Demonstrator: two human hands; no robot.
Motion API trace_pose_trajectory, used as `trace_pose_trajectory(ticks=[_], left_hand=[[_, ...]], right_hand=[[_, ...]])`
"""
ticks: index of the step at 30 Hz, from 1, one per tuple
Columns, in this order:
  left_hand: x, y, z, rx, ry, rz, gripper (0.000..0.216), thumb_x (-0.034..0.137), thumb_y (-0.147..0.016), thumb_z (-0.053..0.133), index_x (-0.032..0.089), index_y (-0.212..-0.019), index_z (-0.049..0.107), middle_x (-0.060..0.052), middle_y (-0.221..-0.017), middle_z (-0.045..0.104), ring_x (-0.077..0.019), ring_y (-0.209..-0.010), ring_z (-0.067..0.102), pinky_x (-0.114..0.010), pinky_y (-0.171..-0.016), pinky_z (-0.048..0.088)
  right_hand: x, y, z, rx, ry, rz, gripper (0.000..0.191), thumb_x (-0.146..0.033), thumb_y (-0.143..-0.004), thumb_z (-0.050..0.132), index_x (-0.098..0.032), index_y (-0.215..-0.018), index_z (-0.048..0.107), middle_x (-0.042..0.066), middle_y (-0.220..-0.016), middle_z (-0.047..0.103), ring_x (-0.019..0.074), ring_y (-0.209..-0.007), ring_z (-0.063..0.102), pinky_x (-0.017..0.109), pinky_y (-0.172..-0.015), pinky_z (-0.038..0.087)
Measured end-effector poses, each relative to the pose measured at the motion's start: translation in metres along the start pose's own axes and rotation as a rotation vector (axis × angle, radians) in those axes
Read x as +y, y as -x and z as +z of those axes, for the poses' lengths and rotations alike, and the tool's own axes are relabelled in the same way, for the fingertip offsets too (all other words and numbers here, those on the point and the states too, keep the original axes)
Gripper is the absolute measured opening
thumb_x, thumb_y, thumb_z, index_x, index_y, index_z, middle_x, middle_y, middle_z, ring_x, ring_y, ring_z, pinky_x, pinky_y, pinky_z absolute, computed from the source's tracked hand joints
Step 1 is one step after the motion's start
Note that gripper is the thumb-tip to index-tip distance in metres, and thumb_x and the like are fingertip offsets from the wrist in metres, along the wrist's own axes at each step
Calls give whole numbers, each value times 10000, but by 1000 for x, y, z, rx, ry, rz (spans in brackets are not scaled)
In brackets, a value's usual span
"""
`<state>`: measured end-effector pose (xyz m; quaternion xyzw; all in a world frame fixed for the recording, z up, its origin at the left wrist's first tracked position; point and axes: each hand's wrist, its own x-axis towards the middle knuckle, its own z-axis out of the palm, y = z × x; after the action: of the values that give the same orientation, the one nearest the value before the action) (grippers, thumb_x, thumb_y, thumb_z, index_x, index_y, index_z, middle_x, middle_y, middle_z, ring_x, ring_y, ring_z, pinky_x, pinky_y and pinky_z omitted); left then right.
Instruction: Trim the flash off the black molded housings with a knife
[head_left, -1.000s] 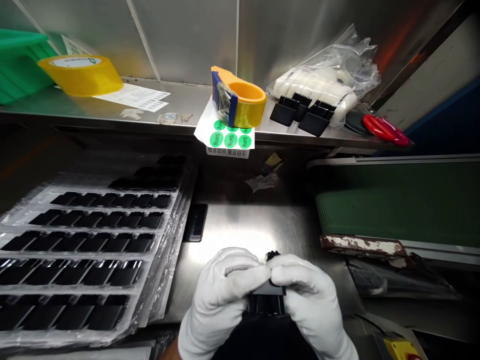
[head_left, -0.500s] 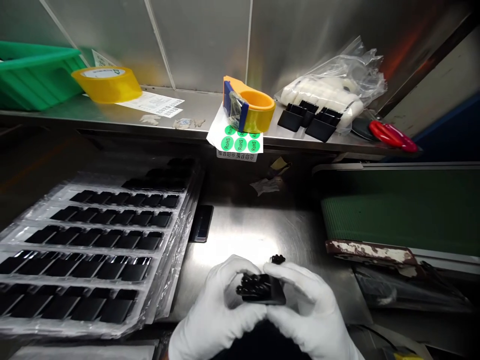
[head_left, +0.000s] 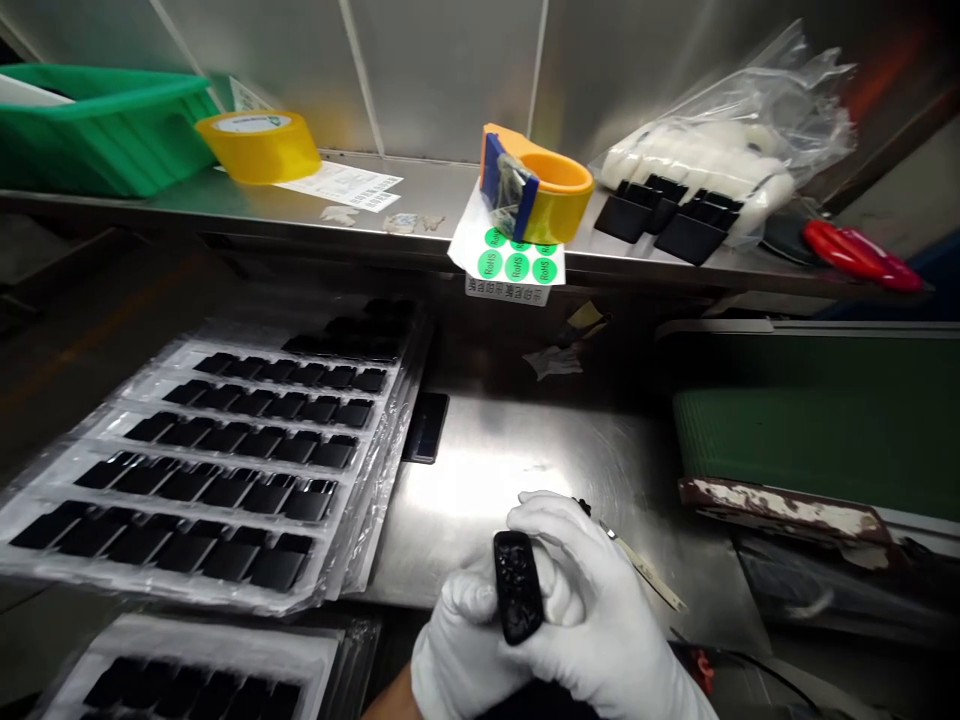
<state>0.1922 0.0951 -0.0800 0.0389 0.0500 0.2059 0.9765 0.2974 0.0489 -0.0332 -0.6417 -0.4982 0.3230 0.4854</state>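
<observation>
A small black rectangular plastic part (head_left: 517,588) with an uneven, glossy end face stands tilted up between my white-gloved hands. My right hand (head_left: 604,610) grips its right side, thumb at the bottom and fingers curled behind. My left hand (head_left: 465,640) is closed against its left side, with the fingers bunched and partly hidden. On the metal bench (head_left: 480,500), a dark small piece (head_left: 582,506) shows just beyond my right hand. A slim pale-handled knife-like tool (head_left: 649,575) lies to the right of that hand.
Left are stacked plastic-wrapped trays (head_left: 217,460) of black parts, with a phone (head_left: 426,428) beside them. The shelf carries a green bin (head_left: 112,140), yellow tape (head_left: 259,148), a tape dispenser (head_left: 536,185), black parts (head_left: 694,228) and a plastic bag (head_left: 705,150). A green conveyor (head_left: 817,420) is at right.
The black part has been turned from lying flat to standing on end, its uneven face toward me. My left hand has closed up. The view has shifted, bringing the pale-handled tool into sight.
</observation>
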Motion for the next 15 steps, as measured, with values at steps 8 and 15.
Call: trace_pose_trajectory(ticks=[8, 15], left_hand=[[22, 34, -4, 183, -46, 145, 328, 437, -632, 757, 125, -690, 677, -49, -684, 487, -156, -687, 474, -279, -708, 445], [54, 67, -11, 306, -96, 306, 293, 377, -684, 739, 91, -744, 712, -70, -719, 576, -177, -756, 542, -285, -778, 430]], right_hand=[[4, -12, 40, -222, -224, 273, 502, -92, -466, 827, -253, -926, 708, 47, -1140, 614, 303, -1206, 515, 388, -993, 458], [24, -24, 85, -321, -313, 372, 657, -74, -441, 817, -242, -1059, 671, 70, -1231, 597, 310, -1194, 549, 381, -982, 499]])
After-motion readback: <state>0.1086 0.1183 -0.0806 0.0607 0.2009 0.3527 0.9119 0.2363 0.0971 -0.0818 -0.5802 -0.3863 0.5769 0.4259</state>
